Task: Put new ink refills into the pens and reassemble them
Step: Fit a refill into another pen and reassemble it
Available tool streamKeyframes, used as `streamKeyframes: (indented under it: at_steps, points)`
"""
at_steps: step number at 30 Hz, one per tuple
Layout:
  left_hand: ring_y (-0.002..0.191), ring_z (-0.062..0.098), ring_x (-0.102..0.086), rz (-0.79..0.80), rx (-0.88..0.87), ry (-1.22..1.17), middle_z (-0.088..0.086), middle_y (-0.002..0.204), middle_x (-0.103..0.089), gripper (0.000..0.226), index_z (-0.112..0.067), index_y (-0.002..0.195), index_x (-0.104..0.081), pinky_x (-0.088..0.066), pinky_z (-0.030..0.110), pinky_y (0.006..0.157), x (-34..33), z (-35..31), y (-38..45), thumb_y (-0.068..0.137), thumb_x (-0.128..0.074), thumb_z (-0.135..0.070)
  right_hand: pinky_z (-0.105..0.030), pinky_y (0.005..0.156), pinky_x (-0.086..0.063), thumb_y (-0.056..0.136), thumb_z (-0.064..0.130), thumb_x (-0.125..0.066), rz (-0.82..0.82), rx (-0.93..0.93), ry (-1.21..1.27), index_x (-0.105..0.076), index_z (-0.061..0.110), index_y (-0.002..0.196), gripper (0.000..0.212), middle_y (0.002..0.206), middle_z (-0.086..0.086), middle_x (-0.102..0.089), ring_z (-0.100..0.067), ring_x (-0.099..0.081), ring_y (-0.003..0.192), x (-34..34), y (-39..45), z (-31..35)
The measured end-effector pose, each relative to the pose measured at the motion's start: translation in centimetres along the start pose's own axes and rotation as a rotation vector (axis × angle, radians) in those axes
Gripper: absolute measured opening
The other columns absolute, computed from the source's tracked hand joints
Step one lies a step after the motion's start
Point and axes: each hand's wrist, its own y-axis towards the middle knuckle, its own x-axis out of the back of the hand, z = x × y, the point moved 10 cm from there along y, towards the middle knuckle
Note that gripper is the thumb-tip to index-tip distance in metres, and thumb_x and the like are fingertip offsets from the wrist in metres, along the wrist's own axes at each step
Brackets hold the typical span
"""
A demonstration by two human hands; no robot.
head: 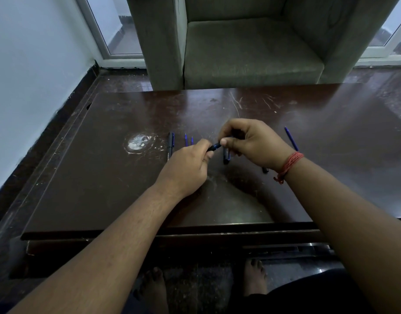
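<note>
Dark brown scratched wooden table [93, 177], viewed from above the seated person. At about 9 o'clock from the hands lies a whitish worn patch [138, 142] in the varnish. Next comes a black capped pen with a blue clip [170, 145], lying with its long axis toward 12 o'clock, then two thin blue ink refills [188, 140] side by side, partly hidden behind the left hand [186, 168]. That hand is clenched on one end of a short black-and-blue pen barrel [214, 146]; the right hand [251, 143], wearing a red thread wristband [289, 165], pinches the other end between thumb and fingers. The pen is held just above the table centre, and whether a refill already sits inside cannot be told. Below the right hand lies a black and blue pen part [226, 156], and a small dark piece [265, 170] shows at the wrist. At 2 o'clock lies a single blue refill [291, 139].

Risks, as judged: twisting off-axis could cross the threads or bend a refill tip, and a forearm sweep could roll the loose parts off the table.
</note>
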Motion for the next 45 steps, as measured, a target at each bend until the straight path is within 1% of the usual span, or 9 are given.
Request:
streamKeyframes:
  at_steps: [5,10,15,20,25,29,34,39,45]
  points:
    - [0.054,0.010,-0.046,-0.013,0.004,-0.027,-0.008,0.064,-0.048,0.010,-0.015,0.098,-0.052,-0.030,0.030,0.049,0.2,0.0,0.1,0.103,-0.046,-0.022,-0.024,0.055,-0.055,0.086,0.039,-0.070,-0.054,-0.054,-0.093,-0.065,0.016,0.098,0.026,0.081,0.001,-0.067,-0.007,-0.063,0.055,0.2,0.1,-0.5]
    - [0.053,0.010,-0.046,-0.010,-0.003,-0.023,-0.008,0.063,-0.047,0.010,-0.020,0.093,-0.047,-0.028,0.028,0.047,0.4,-0.1,0.0,0.103,-0.046,-0.021,-0.030,0.061,-0.057,0.089,0.013,-0.070,0.012,-0.029,0.160,-0.064,0.010,0.104,0.016,0.087,-0.013,-0.068,-0.019,-0.066,0.066,-0.4,-0.1,-0.6]
    - [0.052,0.009,-0.046,-0.025,-0.001,-0.028,-0.009,0.061,-0.047,0.011,-0.015,0.098,-0.053,-0.029,0.028,0.048,0.3,0.1,0.1,0.104,-0.046,-0.022,-0.027,0.058,-0.054,0.082,0.049,-0.070,-0.065,-0.052,-0.091,-0.066,0.022,0.088,0.028,0.075,0.001,-0.069,-0.003,-0.061,0.057,0.0,-0.1,-0.7]
    - [0.054,0.012,-0.047,-0.016,-0.009,-0.026,-0.007,0.063,-0.048,0.010,-0.020,0.093,-0.047,-0.031,0.030,0.047,0.2,-0.2,0.1,0.103,-0.047,-0.022,-0.030,0.061,-0.057,0.087,0.019,-0.073,0.005,-0.022,0.198,-0.064,0.010,0.102,0.019,0.089,-0.007,-0.068,-0.019,-0.065,0.064,-0.4,-0.2,-0.8]
    - [0.052,0.009,-0.046,-0.019,0.007,-0.032,-0.008,0.062,-0.048,0.010,-0.017,0.096,-0.052,-0.027,0.027,0.048,0.2,0.2,0.1,0.103,-0.047,-0.022,-0.031,0.057,-0.056,0.077,0.063,-0.057,-0.085,-0.076,-0.071,-0.068,0.012,0.091,0.054,0.074,0.002,-0.070,-0.011,-0.064,0.052,0.3,-0.3,-0.6]
    - [0.052,0.010,-0.046,-0.014,0.000,-0.032,-0.007,0.061,-0.048,0.011,-0.020,0.092,-0.047,-0.027,0.028,0.047,0.3,0.1,0.1,0.103,-0.046,-0.022,-0.029,0.056,-0.056,0.089,0.019,-0.071,0.000,-0.018,0.159,-0.064,0.013,0.108,0.021,0.090,-0.004,-0.068,-0.016,-0.063,0.059,-0.3,-0.4,-0.4]
    - [0.053,0.009,-0.046,-0.012,0.011,-0.035,-0.008,0.063,-0.049,0.012,-0.015,0.099,-0.053,-0.028,0.029,0.049,0.2,0.3,0.1,0.103,-0.046,-0.023,-0.027,0.058,-0.053,0.085,0.058,-0.057,-0.094,-0.031,-0.130,-0.068,0.015,0.093,0.045,0.074,0.003,-0.068,-0.003,-0.060,0.055,0.1,-0.2,-0.2]
    - [0.055,0.013,-0.048,-0.010,0.008,-0.017,-0.005,0.064,-0.050,0.013,-0.013,0.098,-0.053,-0.032,0.030,0.048,0.3,0.1,0.0,0.103,-0.045,-0.022,-0.025,0.053,-0.051,0.091,0.023,-0.069,-0.011,-0.014,0.027,-0.066,0.016,0.101,0.012,0.079,-0.006,-0.068,-0.005,-0.057,0.052,-0.5,-0.5,-0.4]
    - [0.053,0.012,-0.048,-0.009,0.017,-0.039,-0.005,0.064,-0.051,0.013,-0.015,0.098,-0.053,-0.028,0.026,0.048,0.3,0.2,0.1,0.104,-0.045,-0.023,-0.023,0.057,-0.054,0.083,0.049,-0.065,-0.049,-0.007,-0.007,-0.066,0.020,0.107,0.038,0.088,0.000,-0.070,-0.007,-0.063,0.058,0.0,-0.5,-0.2]
